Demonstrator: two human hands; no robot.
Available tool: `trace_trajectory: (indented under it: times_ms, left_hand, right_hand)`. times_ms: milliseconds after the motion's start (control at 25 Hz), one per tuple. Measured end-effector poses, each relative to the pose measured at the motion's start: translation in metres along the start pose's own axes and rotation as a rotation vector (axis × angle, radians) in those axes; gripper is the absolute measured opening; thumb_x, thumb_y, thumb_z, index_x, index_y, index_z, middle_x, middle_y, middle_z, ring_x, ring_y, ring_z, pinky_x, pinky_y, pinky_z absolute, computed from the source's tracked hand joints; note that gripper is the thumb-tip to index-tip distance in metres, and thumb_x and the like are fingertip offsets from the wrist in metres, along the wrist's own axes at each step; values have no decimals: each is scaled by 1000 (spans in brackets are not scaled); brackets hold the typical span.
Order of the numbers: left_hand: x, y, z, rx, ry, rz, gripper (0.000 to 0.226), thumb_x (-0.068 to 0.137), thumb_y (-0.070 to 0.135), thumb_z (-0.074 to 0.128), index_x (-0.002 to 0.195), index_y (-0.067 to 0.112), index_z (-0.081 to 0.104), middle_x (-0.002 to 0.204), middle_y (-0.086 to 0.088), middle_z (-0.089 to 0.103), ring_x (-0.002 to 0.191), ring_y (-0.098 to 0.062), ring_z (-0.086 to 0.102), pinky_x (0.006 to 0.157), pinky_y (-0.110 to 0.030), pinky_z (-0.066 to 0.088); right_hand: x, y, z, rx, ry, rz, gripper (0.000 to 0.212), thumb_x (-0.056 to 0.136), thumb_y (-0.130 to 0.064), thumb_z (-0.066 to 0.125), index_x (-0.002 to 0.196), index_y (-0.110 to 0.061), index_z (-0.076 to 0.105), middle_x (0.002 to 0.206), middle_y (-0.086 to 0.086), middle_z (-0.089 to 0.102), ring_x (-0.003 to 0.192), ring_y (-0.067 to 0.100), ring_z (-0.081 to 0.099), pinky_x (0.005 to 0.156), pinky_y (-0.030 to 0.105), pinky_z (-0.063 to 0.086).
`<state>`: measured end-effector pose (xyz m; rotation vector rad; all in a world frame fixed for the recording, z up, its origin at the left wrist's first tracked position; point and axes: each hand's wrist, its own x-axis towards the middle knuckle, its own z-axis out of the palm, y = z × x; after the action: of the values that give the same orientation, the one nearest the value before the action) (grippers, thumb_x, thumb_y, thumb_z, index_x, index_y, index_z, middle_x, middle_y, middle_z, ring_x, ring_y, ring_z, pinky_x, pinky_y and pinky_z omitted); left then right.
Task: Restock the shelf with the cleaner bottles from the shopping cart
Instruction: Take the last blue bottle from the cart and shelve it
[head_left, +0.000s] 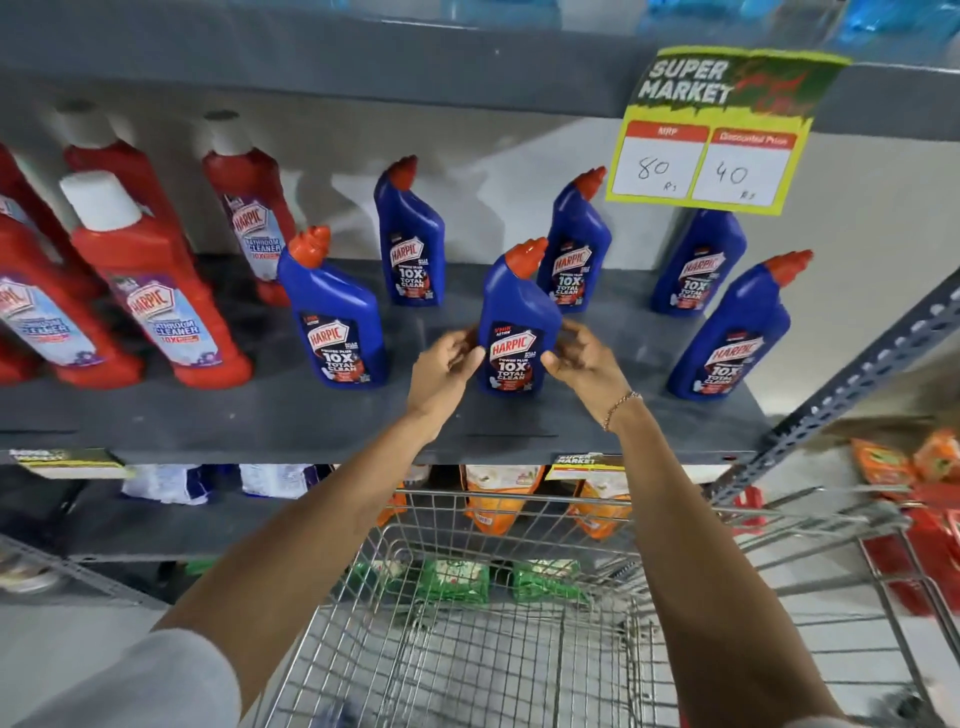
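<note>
A blue Harpic cleaner bottle (514, 322) with a red cap stands upright near the front middle of the grey shelf (311, 415). My left hand (447, 369) cups its left side and my right hand (576, 358) presses its right side, thumb on the label. Several more blue bottles stand around it, such as a blue bottle to the left (337, 322) and one at the right (732, 338). Below my arms is the wire shopping cart (395, 525); I see no bottles in its basket.
Red Harpic bathroom cleaner bottles (150, 291) fill the shelf's left part. A yellow price sign (711, 161) hangs from the shelf above at the right. Lower shelves hold orange pouches (493, 504) and green packs (457, 579). A slotted metal upright (852, 374) bounds the right side.
</note>
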<state>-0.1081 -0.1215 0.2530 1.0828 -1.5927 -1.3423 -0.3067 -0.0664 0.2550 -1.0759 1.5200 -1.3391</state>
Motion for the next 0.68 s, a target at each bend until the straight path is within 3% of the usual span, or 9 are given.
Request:
trace_trajectory:
  times_ms: [80, 160, 280, 360, 440, 560, 680]
  left_hand:
    - [-17, -10, -12, 117, 187, 44, 26, 85, 30, 64, 105, 15, 64, 98, 9, 66, 84, 11, 61, 72, -3, 43]
    - [-42, -22, -31, 152, 497, 91, 15, 84, 29, 65, 90, 15, 63, 83, 6, 66, 70, 3, 61, 67, -12, 45]
    - [-53, -38, -63, 101, 768, 100, 32, 82, 16, 68, 104, -1, 53, 101, -6, 51, 93, -21, 55, 88, -29, 45]
    - [-37, -42, -83, 81, 703, 18, 58, 77, 8, 71, 123, -6, 38, 119, -12, 42, 116, -26, 48, 103, -33, 41]
    - [-18, -42, -103, 27, 496, -55, 72, 73, 0, 72, 131, -1, 29, 130, -14, 46, 118, -23, 50, 105, -36, 42]
    - [0, -46, -133, 94, 237, -124, 63, 69, -4, 74, 120, 10, 40, 116, -6, 60, 108, -20, 58, 103, -43, 45]
    - [5, -50, -152, 284, 208, -140, 52, 63, 3, 81, 102, 19, 51, 106, -4, 66, 98, -21, 63, 94, -40, 50]
  right_hand:
    - [-4, 9, -8, -8, 55, 5, 52, 81, 0, 66, 127, -17, 48, 106, -7, 66, 93, 1, 65, 69, 12, 54]
    - [-9, 19, -13, -18, 98, 8, 51, 79, -1, 68, 124, -19, 50, 108, -1, 68, 96, 7, 65, 74, 14, 54]
    - [-12, 29, -8, -30, 61, 28, 55, 75, 0, 72, 123, -16, 51, 112, -2, 64, 102, 8, 63, 87, 20, 52]
    - [-9, 29, 0, -32, 0, 30, 55, 71, 5, 73, 115, -20, 53, 109, -5, 63, 98, 0, 63, 84, 18, 53]
    - [-3, 23, 10, -73, -63, 55, 54, 68, 6, 75, 109, -21, 53, 110, -3, 63, 103, 7, 61, 86, 22, 53]
    - [4, 15, 19, -240, -67, 61, 62, 67, -1, 78, 121, -9, 50, 120, 8, 63, 112, 22, 58, 85, 26, 54]
    - [8, 12, 20, -398, -13, 56, 62, 66, -8, 81, 120, -10, 52, 120, 10, 64, 109, 25, 59, 95, 38, 50]
